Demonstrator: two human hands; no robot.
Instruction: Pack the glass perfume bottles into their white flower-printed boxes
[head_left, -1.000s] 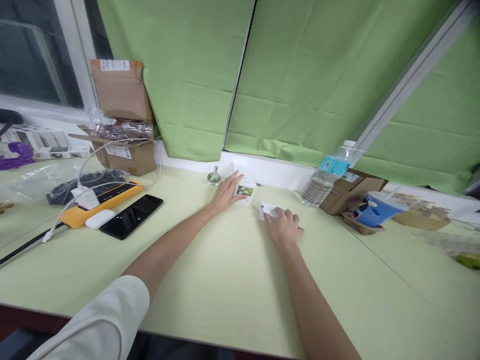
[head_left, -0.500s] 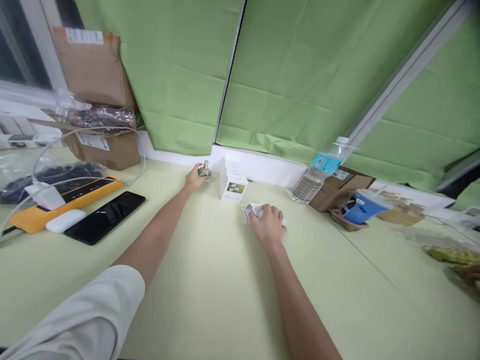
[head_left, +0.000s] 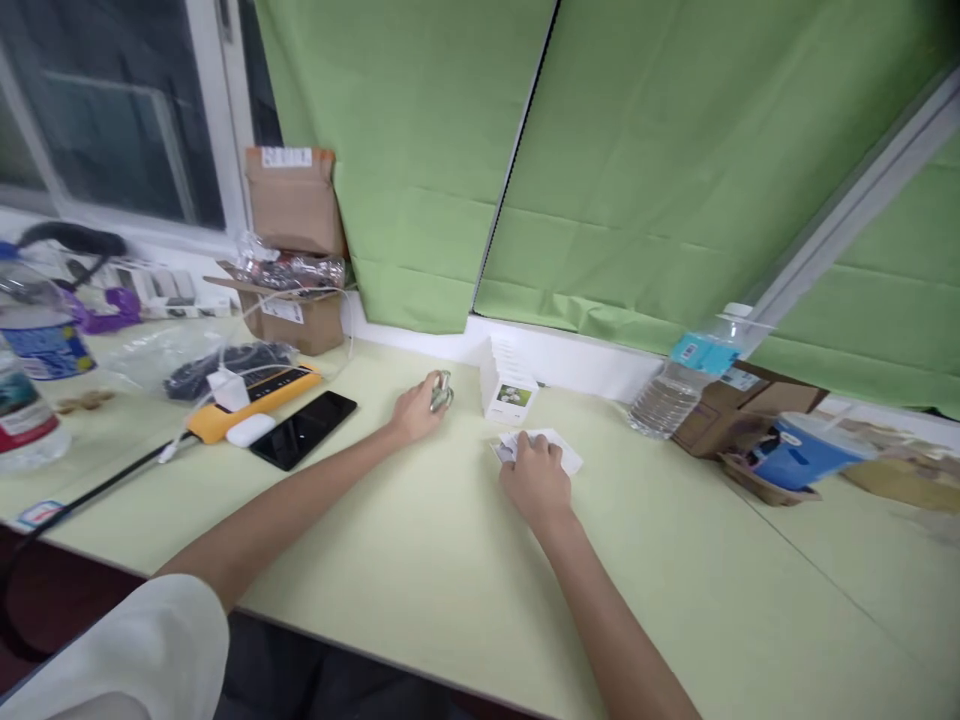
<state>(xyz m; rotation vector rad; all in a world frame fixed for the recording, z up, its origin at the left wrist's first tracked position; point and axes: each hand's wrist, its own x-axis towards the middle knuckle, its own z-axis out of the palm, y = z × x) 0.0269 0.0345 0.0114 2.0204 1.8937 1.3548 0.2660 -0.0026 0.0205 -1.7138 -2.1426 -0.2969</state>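
My left hand (head_left: 417, 412) is closed around a small, rounded, shiny glass bottle (head_left: 442, 393) on the far part of the table. The fingers cover part of it. My right hand (head_left: 537, 478) lies on the tabletop with its fingers curled over crumpled white paper (head_left: 507, 446), palm down. A flat white sheet (head_left: 564, 452) shows beneath and beside those fingers. Between the hands and a little behind them stands a row of white cartons (head_left: 510, 392), the front one bearing a green picture.
Left of my arm lie a black phone (head_left: 304, 430), a white earbud case (head_left: 250, 430) and an orange power strip (head_left: 259, 400) with cables. At right stand a water bottle (head_left: 679, 380), a cardboard box (head_left: 742, 400) and a blue cup (head_left: 802, 450). Green curtains (head_left: 420, 150) hang behind.
The view has swung left, showing more bottles and the table's front edge. My left hand has drawn the glass bottle nearer. More of the white sheet shows beside my right hand.
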